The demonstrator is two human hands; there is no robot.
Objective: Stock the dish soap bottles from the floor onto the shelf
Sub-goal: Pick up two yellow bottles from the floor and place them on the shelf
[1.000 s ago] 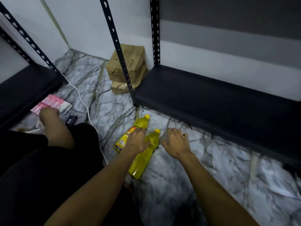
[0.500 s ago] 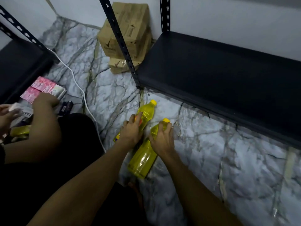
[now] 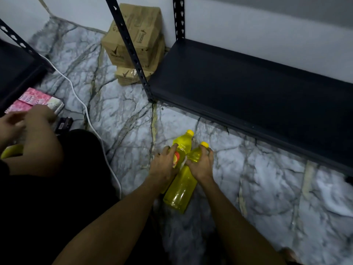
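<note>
Two yellow dish soap bottles on the marble floor [image 3: 267,188], lying side by side and touching, caps pointing away toward the shelf. Left hand [image 3: 165,165] wrapped over the labelled bottle [image 3: 182,146], fingers curled around its upper body, red patch of label showing just beside the thumb. Right hand [image 3: 200,165] clamped on the plain bottle [image 3: 180,190] at the shoulder just below its yellow cap, fingers folded over the far side. Most of that bottle's body stretching back beneath the right wrist, base nearest the camera. Whether either bottle is lifted clear of the floor: cannot tell.

One black shelf [image 3: 248,88] ahead of and to the right of both hands, low and bare on top, its front edge just beyond the bottle caps. Two perforated black uprights [image 3: 131,54] at its left end. Two brown cardboard boxes [image 3: 133,35] stacked behind the nearer upright, well apart from the left hand, a smaller one under a larger.

Far off to the left of the left hand: one white cable [image 3: 84,106] snaking across the floor, one pink packet [image 3: 36,98] lying flat, one small dark object [image 3: 64,124] beside it, too blurred to identify. Two other hands [image 3: 24,121] belonging to a second person at the left edge, blurred, close together, above something yellow [image 3: 9,153] that is partly hidden.
</note>
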